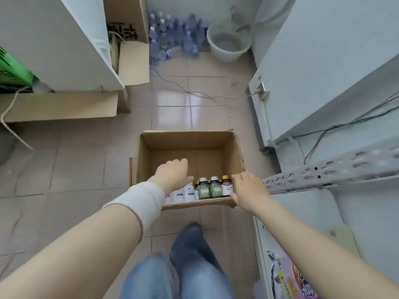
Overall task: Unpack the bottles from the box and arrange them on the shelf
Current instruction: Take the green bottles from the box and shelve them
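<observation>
Bottles (207, 188) stand in one tight row against the near wall of the box (190, 141), which sits on the floor. Left hand (172, 173) reaches down over the white ones at the row's left — fingers hidden, can't tell if it grips any. Right hand (248, 188) lies flat-fingered at the near right corner and holds nothing. Risk: pulling one bottle tips its neighbours. A rightward lift could clip the shelf rail (323, 173) — it juts just beside the box. Open tile to the left and far side.

No wording can be read: the labels on the bottles (207, 189) in the box (187, 141) are blurred, the large black characters on the cardboard carton (127, 29) are smeared, and the colourful packet (289, 277) carries illegible print.
</observation>
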### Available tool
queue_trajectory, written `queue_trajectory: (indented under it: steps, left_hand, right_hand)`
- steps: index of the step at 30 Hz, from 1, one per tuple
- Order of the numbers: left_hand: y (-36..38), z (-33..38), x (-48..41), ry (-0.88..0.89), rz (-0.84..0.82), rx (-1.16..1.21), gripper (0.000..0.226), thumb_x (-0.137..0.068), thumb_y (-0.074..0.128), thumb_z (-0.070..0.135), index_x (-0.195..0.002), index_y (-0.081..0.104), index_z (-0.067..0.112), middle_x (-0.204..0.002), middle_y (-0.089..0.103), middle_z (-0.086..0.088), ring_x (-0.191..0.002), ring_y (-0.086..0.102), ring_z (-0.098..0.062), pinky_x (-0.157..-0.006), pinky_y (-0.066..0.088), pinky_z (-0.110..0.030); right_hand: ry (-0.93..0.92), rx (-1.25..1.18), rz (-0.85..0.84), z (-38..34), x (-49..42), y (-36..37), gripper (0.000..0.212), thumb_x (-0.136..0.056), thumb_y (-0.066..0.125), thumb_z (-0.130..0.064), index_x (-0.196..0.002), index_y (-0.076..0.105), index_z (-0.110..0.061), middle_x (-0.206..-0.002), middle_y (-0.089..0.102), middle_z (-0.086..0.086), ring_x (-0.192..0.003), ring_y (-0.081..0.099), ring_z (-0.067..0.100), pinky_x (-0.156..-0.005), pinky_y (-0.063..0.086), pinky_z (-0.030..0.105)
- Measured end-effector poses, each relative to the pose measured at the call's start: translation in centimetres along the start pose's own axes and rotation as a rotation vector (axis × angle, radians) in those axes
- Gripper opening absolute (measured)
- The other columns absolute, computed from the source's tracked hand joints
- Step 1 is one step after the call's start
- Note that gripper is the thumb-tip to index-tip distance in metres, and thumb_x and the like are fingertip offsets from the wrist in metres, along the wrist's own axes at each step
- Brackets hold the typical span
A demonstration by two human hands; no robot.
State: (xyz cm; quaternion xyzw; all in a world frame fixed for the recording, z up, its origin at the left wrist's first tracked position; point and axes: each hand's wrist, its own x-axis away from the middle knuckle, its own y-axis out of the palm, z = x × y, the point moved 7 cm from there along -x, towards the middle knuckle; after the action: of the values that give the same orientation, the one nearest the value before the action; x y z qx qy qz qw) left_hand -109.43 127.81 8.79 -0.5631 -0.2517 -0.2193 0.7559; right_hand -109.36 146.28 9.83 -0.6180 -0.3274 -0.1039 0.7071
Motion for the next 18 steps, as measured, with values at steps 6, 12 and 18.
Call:
queue_trajectory:
  steps: [6, 12, 18]
  left_hand:
    - [11.1, -1.6, -10.4, -0.132, -0.233, 0.385, 0.054, -0.093, 0.049, 0.044, -0.136, 0.036, 0.014, -0.136, 0.051, -0.005, -0.121, 0.051, -0.022, -0.089, 0.04, -0.031]
    - [17.5, -1.3, -18.0, -0.222, -0.251, 0.609, 0.063, -0.09, 0.052, 0.048, -0.138, 0.035, 0.01, -0.132, 0.053, -0.008, -0.115, 0.055, -0.023, -0.084, 0.046, -0.031]
    - [20.1, -0.6, -19.9, -0.191, -0.266, 0.61, 0.056, -0.088, 0.058, 0.045, -0.129, 0.046, 0.01, -0.127, 0.055, -0.008, -0.118, 0.05, -0.023, -0.087, 0.04, -0.028]
  right_hand:
    - [-0.059, -0.036, -0.152, 1.0, -12.0, 8.6, 0.066, -0.091, 0.05, -0.044, -0.143, 0.028, -0.01, -0.147, 0.035, 0.012, -0.143, 0.019, 0.03, -0.115, 0.019, 0.038]
    - [-0.154, 0.032, -0.292, 1.4, -19.4, 14.9, 0.088, -0.082, 0.054, -0.059, -0.147, 0.021, -0.011, -0.15, 0.032, 0.012, -0.144, 0.014, 0.033, -0.116, 0.016, 0.04]
    - [-0.156, -0.152, -0.454, 1.8, -21.2, 17.4, 0.089, -0.07, 0.069, -0.058, -0.14, 0.034, -0.016, -0.139, 0.048, 0.008, -0.133, 0.029, 0.03, -0.108, 0.027, 0.036]
